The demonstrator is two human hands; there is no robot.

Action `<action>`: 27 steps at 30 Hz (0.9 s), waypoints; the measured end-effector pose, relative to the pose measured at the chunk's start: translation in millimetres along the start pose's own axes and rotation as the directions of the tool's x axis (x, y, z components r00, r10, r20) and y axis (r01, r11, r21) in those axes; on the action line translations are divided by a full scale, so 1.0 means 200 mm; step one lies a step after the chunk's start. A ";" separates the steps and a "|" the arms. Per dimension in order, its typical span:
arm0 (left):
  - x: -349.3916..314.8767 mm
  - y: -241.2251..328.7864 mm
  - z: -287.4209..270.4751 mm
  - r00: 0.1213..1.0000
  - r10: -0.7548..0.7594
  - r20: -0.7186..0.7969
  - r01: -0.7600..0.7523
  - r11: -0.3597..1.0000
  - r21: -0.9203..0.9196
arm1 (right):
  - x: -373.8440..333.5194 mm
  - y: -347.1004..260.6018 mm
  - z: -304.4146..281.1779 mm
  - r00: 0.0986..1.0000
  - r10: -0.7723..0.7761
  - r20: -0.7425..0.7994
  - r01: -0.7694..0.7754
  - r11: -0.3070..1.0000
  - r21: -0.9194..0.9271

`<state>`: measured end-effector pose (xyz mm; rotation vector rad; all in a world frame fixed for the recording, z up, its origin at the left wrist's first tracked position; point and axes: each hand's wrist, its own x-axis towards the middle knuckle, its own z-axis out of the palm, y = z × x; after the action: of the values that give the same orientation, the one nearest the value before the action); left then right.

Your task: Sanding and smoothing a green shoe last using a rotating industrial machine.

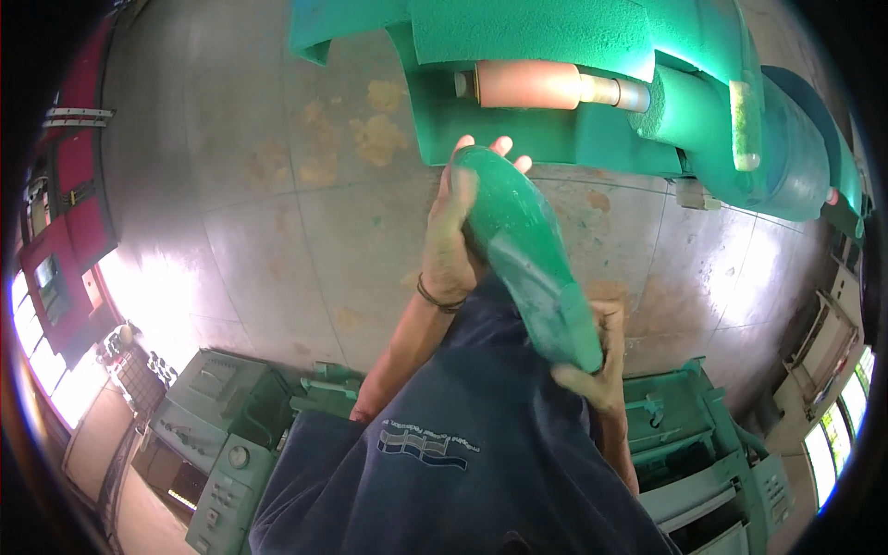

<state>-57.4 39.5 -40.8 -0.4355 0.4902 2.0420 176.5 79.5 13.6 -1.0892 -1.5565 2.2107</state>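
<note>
Between both hands I hold a long green sole-shaped piece (518,236), slanting from upper left to lower right. It is rounded at the top end, narrower in its middle, and has pale glossy patches; its exact kind I cannot make out. My left hand (449,227) wraps the upper end, thumb on the near face and fingertips showing past the far edge. At the lower end my right hand (601,361) grips the edge, thumb in front and fingers bent behind. Beyond the piece, a pinkish-orange roller (527,84) on a metal shaft sticks out of a green machine (536,37).
Behind me on the lower left stands a grey-green machine with a dial and knobs (227,472). Another green machine (684,435) with open compartments is at lower right. Red panels (74,213) line the far left. The tiled floor (250,166) carries tan stains.
</note>
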 end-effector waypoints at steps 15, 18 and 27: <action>0.25 0.10 0.10 0.980 -0.009 -0.200 0.136 0.761 0.634 | 0.45 -0.22 0.14 0.876 0.346 0.337 -0.476 0.739 0.478; 0.28 0.12 0.10 0.953 -0.046 -0.300 0.238 0.726 0.645 | 0.48 -0.29 0.15 0.794 0.470 0.386 -0.607 0.574 0.549; 0.07 0.06 0.03 0.929 -0.369 0.029 0.370 0.926 -0.075 | 0.37 -0.59 0.26 0.648 0.687 0.328 -0.630 0.242 0.737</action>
<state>-75.0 47.3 -41.5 -0.5188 0.2914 1.7008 62.4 133.0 93.9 -1.5715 0.2621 2.8043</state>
